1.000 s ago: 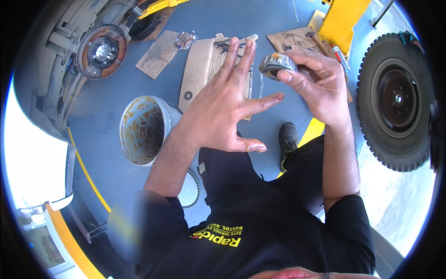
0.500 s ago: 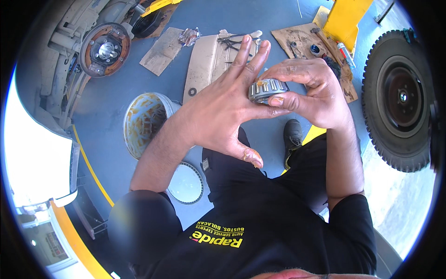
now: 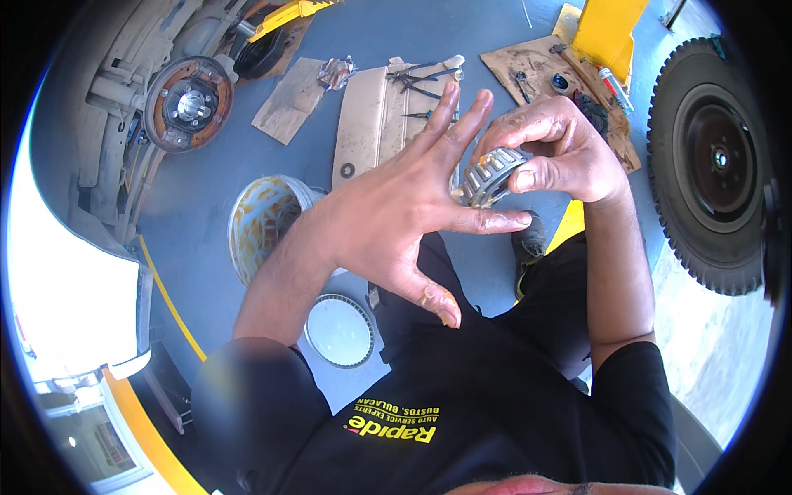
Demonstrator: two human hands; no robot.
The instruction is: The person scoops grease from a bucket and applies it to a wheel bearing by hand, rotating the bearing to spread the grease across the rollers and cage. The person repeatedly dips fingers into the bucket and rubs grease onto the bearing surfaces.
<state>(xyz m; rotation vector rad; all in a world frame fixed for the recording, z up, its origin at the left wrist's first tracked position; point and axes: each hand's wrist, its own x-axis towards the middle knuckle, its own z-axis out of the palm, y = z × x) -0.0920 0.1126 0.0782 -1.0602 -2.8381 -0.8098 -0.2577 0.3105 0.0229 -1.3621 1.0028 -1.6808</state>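
In front of my chest, my right hand [image 3: 559, 148] grips a tapered roller bearing [image 3: 493, 175] between thumb and fingers. The bearing is a metal ring with slanted rollers round its side, and it is tilted, with amber grease on its upper edge. My left hand [image 3: 404, 194] is spread wide beside it, its back toward me. The bearing's lower edge is close to the left palm; whether they touch is hidden. Grease smears the left thumb and the fingers of both hands.
A grease-streaked bucket [image 3: 244, 235] stands left, near a round white lid [image 3: 339, 331]. Cardboard [image 3: 363, 124] ahead carries pliers [image 3: 412, 79] and a washer; more cardboard [image 3: 528, 62] holds a hammer and tube. A tyre [image 3: 672, 165] is at right, a brake assembly [image 3: 157, 103] at far left.
My right hand has tipped the bearing from nearly level to a steep slant. My left hand has shifted slightly down and right, still spread.
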